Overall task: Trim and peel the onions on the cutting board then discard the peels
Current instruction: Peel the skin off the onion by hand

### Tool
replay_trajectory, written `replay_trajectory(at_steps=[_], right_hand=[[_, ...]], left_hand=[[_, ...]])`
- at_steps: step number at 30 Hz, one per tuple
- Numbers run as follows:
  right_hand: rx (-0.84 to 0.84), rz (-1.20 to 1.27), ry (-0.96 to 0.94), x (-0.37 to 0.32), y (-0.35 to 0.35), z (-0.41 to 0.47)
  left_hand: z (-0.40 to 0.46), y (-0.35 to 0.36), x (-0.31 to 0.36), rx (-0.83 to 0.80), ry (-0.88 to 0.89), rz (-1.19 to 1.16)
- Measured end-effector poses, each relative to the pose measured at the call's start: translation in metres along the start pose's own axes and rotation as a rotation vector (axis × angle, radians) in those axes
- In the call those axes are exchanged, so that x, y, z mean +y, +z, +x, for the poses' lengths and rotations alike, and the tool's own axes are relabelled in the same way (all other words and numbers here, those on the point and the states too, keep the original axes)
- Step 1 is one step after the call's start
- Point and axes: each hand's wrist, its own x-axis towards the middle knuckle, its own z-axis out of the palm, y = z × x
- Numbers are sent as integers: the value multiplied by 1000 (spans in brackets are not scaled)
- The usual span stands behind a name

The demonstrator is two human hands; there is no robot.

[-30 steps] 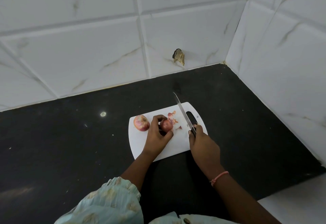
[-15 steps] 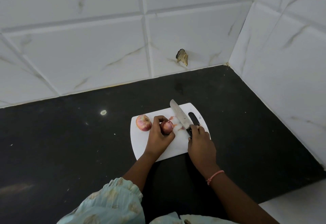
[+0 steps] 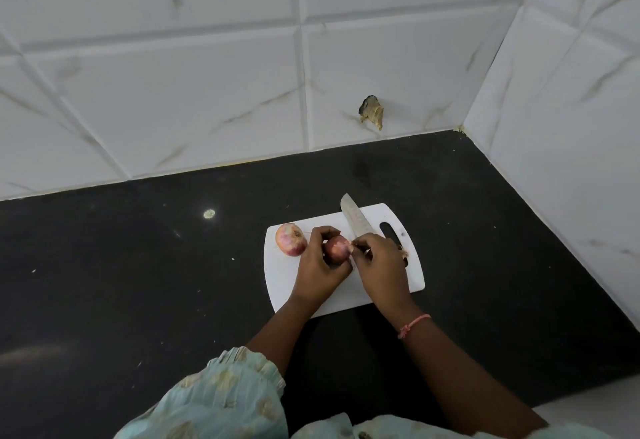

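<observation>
Two onions are on the white cutting board [image 3: 374, 286]. Left hand [image 3: 320, 265] grips the darker onion [image 3: 336, 248]; right hand [image 3: 377, 262] holds the knife [image 3: 355, 219] while pinching at its skin. Peeling seems underway; next, strip the skin. The other onion [image 3: 291, 239] waits alongside.

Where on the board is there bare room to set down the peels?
On the cutting board, the near-left corner below the spare onion is bare. The middle is crowded by the left hand, held onion, right hand and knife.
</observation>
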Motion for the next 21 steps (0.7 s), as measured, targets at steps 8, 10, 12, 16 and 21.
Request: replay_trajectory(at_steps=[8, 10, 12, 16, 21], right_hand=[[35, 17, 46, 15, 0, 7], [46, -9, 42, 15, 0, 6], [53, -24, 41, 12, -1, 6], [22, -42, 46, 12, -3, 12], [-74, 19, 31, 17, -16, 22]], left_hand=[[2, 0, 2, -61, 50, 27], [2, 0, 2, -72, 49, 31], [2, -1, 2, -85, 39, 24], [4, -4, 0, -96, 22, 1], [6, -5, -2, -119, -4, 9]])
